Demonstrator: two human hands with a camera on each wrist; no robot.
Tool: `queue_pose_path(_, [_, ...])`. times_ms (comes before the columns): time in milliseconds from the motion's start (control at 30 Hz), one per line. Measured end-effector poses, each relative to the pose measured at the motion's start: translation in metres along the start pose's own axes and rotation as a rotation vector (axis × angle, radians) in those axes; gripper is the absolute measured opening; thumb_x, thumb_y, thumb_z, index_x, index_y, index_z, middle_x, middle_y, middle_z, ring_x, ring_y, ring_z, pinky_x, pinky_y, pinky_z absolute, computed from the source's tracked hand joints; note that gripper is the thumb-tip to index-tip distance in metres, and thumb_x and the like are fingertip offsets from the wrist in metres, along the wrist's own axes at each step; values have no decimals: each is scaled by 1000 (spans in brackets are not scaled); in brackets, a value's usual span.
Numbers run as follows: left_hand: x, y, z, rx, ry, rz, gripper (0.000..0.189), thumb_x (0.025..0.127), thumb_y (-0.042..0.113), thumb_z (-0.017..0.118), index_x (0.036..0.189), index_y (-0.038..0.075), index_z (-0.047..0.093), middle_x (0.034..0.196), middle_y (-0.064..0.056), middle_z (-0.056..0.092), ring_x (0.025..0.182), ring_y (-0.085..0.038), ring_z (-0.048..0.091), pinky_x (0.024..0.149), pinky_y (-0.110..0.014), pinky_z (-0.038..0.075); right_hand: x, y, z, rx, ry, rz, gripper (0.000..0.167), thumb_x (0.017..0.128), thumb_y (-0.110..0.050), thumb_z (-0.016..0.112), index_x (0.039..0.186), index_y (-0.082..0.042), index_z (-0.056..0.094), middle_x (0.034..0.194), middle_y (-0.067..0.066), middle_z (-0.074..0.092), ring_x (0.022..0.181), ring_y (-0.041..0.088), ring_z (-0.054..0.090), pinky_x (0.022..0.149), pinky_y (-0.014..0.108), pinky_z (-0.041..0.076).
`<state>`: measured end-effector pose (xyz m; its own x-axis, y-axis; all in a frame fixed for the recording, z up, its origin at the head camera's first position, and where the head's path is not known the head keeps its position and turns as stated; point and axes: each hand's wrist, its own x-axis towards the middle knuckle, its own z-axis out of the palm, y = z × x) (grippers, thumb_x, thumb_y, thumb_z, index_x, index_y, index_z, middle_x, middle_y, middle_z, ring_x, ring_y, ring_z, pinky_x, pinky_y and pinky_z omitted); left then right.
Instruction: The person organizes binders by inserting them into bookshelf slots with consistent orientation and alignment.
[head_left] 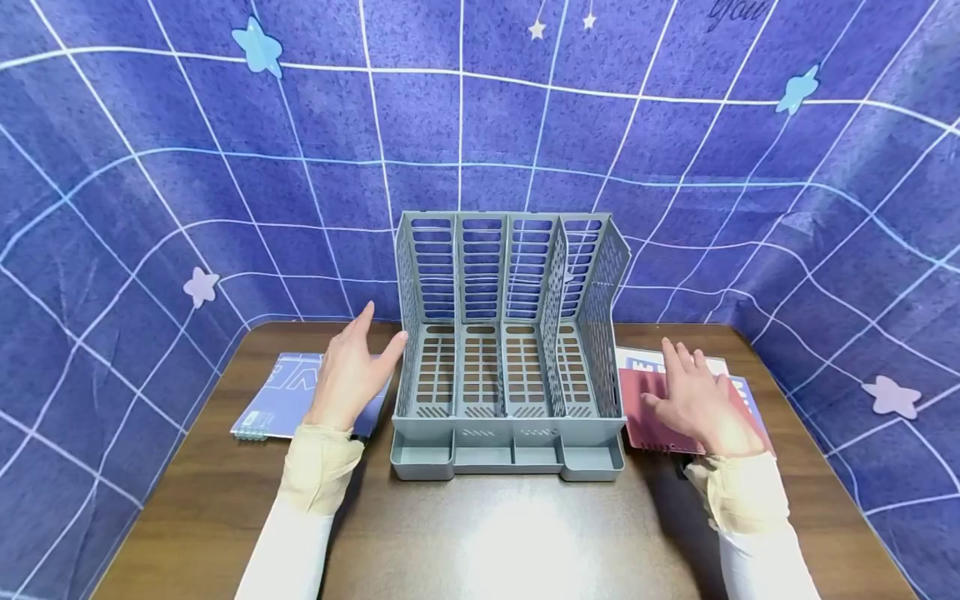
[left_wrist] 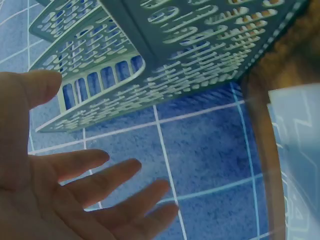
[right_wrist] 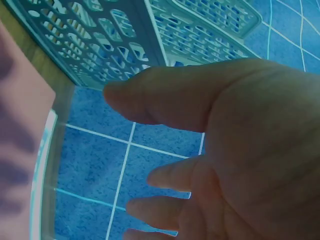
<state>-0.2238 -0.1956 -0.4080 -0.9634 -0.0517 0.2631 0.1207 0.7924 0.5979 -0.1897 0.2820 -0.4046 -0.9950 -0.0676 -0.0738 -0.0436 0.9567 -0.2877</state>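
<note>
Both outstretched, loosely splayed | left hand [head_left: 348,379] beside grey organizer [head_left: 498,433] | right hand [head_left: 699,402] above red notebook [head_left: 641,410]

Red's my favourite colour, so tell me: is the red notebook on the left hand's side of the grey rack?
No, the red notebook lies on the other side of the grey rack, near the right hand.

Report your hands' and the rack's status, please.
Left hand empty, near blue notebook; right hand empty, near red notebook. Gray rack between them, unfilled. No obstruction seen.
</note>
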Motion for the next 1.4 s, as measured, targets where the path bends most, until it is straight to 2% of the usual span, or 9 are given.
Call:
queue_pose_path(200, [14, 8, 4, -92, 61, -15, 76, 99, 58, 58, 159, 14, 42, 154, -19, 52, 137, -41, 53, 107, -59, 45, -8, 4, 6, -28, -15, -44, 103, 86, -29, 78, 158, 12, 16, 159, 42, 21, 143, 66, 19, 111, 81, 17])
queue_pose_path(367, [27, 15, 8, -170, 116, -10, 67, 100, 52, 61, 154, 13, 51, 142, -20, 63, 124, -37, 64, 104, -55, 50, -17, 8, 9, 35, -45, -83, 116, 78, -31, 90, 157, 12, 17, 157, 44, 21, 143, 65, 19, 114, 74, 20])
queue_pose_path(567, [40, 19, 12, -236, 104, 64, 58, 102, 29, 65, 152, 5, 50, 140, -21, 63, 118, -37, 69, 100, -49, 55, -21, 7, 15, 28, -125, -45, 124, 72, -33, 95, 157, 11, 16, 156, 47, 18, 144, 64, 19, 116, 71, 21])
queue_pose_path(733, [45, 19, 12, -231, 99, 112, 52, 101, 17, 65, 150, 5, 53, 132, -19, 68, 112, -35, 72, 96, -48, 57, -16, 4, 21, -9, -150, -12, 125, 67, -25, 97, 154, 16, 17, 155, 48, 19, 142, 64, 25, 115, 70, 24])
queue_pose_path(867, [46, 16, 15, -189, 105, 145, 39, 101, 15, 64, 140, 8, 65, 120, -15, 75, 103, -32, 75, 92, -50, 58, -13, 4, 27, -37, -155, -23, 117, 63, -20, 99, 148, 19, 29, 149, 45, 35, 134, 62, 41, 111, 68, 36])
queue_pose_path(967, [46, 13, 16, -170, 109, 160, 33, 101, 15, 63, 132, 9, 70, 114, -13, 77, 98, -31, 76, 88, -51, 58, -12, 5, 32, -56, -145, -57, 94, 59, -16, 98, 132, 15, 47, 127, 36, 56, 117, 54, 58, 101, 62, 49])
queue_pose_path(1033, [46, 12, 16, -167, 112, 165, 30, 101, 14, 63, 130, 9, 71, 111, -12, 78, 97, -30, 76, 87, -51, 58, -12, 4, 34, -68, -143, -84, 81, 57, -12, 97, 122, 10, 54, 116, 28, 62, 108, 47, 63, 96, 58, 53])
queue_pose_path(1133, [46, 12, 15, -167, 113, 162, 29, 101, 14, 63, 128, 8, 72, 111, -13, 78, 96, -30, 76, 86, -51, 58, -11, 3, 38, -91, -133, -119, 62, 55, -6, 92, 106, 3, 58, 99, 15, 65, 95, 37, 66, 85, 51, 57])
queue_pose_path(1400, [46, 14, 16, -166, 115, 166, 26, 101, 13, 62, 124, 7, 73, 107, -12, 79, 94, -30, 76, 88, -51, 57, -13, 2, 40, -135, -115, -123, 41, 60, 6, 77, 96, -3, 59, 89, 11, 62, 81, 32, 63, 71, 45, 54])
